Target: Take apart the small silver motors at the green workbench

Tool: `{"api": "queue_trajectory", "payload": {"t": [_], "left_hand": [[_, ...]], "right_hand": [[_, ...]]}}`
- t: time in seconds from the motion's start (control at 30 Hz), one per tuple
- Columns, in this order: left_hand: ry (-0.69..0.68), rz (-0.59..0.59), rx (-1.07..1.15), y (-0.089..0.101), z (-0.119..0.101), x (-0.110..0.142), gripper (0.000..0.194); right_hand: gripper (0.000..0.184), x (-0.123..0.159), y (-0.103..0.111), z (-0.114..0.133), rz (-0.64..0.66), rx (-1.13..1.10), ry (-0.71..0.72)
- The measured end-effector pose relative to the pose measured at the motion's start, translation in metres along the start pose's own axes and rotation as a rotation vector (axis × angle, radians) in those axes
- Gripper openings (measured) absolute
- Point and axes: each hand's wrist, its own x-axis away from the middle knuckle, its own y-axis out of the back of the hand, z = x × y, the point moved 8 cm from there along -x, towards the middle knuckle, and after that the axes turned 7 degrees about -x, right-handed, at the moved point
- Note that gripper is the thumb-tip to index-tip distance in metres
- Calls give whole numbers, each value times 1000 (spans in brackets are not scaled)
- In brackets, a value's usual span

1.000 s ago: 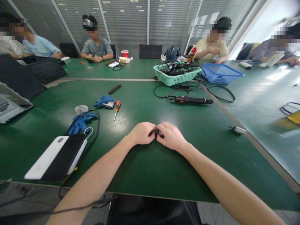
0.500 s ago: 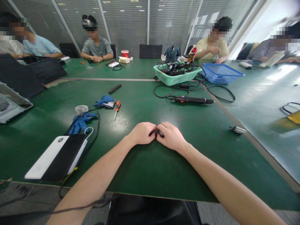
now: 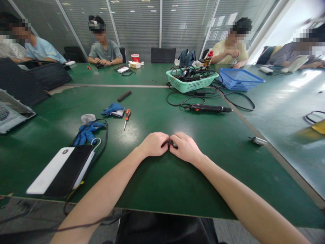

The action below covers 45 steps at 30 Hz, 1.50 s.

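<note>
Both of my hands meet over the green table [image 3: 162, 183], with fingers curled inward. My left hand [image 3: 155, 144] is closed round the left end of a small dark part [image 3: 173, 144]. My right hand [image 3: 186, 146] grips the same part from the right, where a bit of grey metal shows. Most of the part is hidden by my fingers, so its kind cannot be made out. An orange-handled screwdriver [image 3: 127, 117] lies beyond my left hand. Off to the right of my right hand rests a small silver metal cylinder [image 3: 258, 141].
A black electric screwdriver [image 3: 210, 108] with its cable lies ahead, before a green basket [image 3: 189, 87] of tools and a blue basket [image 3: 238, 83]. Blue gloves [image 3: 87, 132] and a white-and-black device [image 3: 57, 171] with cables are at left. Several people sit round the table.
My hands and the part in them have stayed in place. Across the table, a person in grey has shifted their hands slightly.
</note>
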Motion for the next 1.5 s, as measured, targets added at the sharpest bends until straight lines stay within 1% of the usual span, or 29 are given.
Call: {"api": "queue_trajectory", "payload": {"t": [0.23, 0.57, 0.97, 1.27, 1.5], "left_hand": [[11, 4, -17, 1, 0, -1, 6], [14, -2, -28, 2, 0, -1, 8], [13, 4, -30, 1, 0, 0, 7], [26, 8, -26, 2, 0, 0, 6], [25, 8, -19, 1, 1, -1, 6]], "right_hand": [[2, 1, -2, -1, -7, 14, 18], [4, 0, 0, 0, -28, -5, 46], [4, -2, 0, 0, 12, -47, 73], [3, -2, 0, 0, 30, 11, 66], [5, -3, 0, 3, 17, 30, 51]]}}
